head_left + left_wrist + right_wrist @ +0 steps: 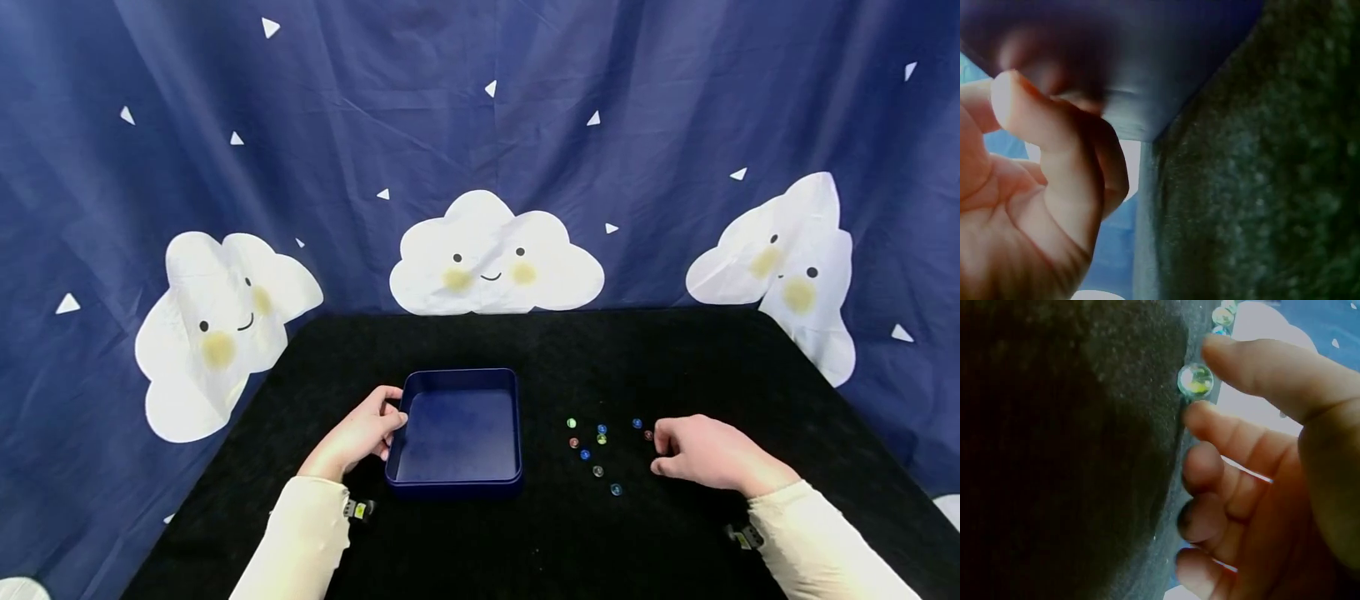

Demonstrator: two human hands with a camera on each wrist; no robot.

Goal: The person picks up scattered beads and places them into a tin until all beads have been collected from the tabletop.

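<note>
A shallow navy blue box [456,488] without a lid stands left of centre on the black table. My left hand [367,432] grips its left wall, thumb over the rim and fingers outside; in the left wrist view fingers [1072,162] bend up at the wall. Several small glass marbles [585,455] lie scattered to the right of the box. Just right of them is my right hand [705,454], thumb and index finger apart, beside a reddish marble [648,435]. In the right wrist view a clear greenish marble [1195,381] shows between those two fingertips, not pinched.
Black cloth [555,350] covers the table. Behind it hangs a blue curtain [442,100] with white clouds and small triangles. A blue marble [637,423] and a teal marble [617,489] lie nearest the right hand on its left.
</note>
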